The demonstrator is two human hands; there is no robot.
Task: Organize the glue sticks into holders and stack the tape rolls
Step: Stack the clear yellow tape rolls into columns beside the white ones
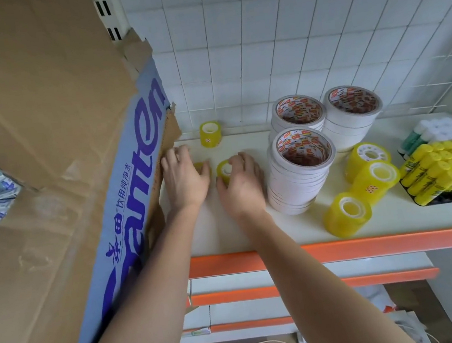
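A large cardboard box (47,164) is pressed close at the left of the shelf (283,232), beside three white tape stacks (301,167). A small yellow tape roll (224,171) is gripped by the curled right hand (241,182). Another roll (200,166) is covered by the left hand (184,173); its grip cannot be told.

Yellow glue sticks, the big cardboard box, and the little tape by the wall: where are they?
yellow glue sticks (443,166), head view, on the caps
cardboard box (41,114), head view, brown side
little tape (210,134), head view, its yellow side
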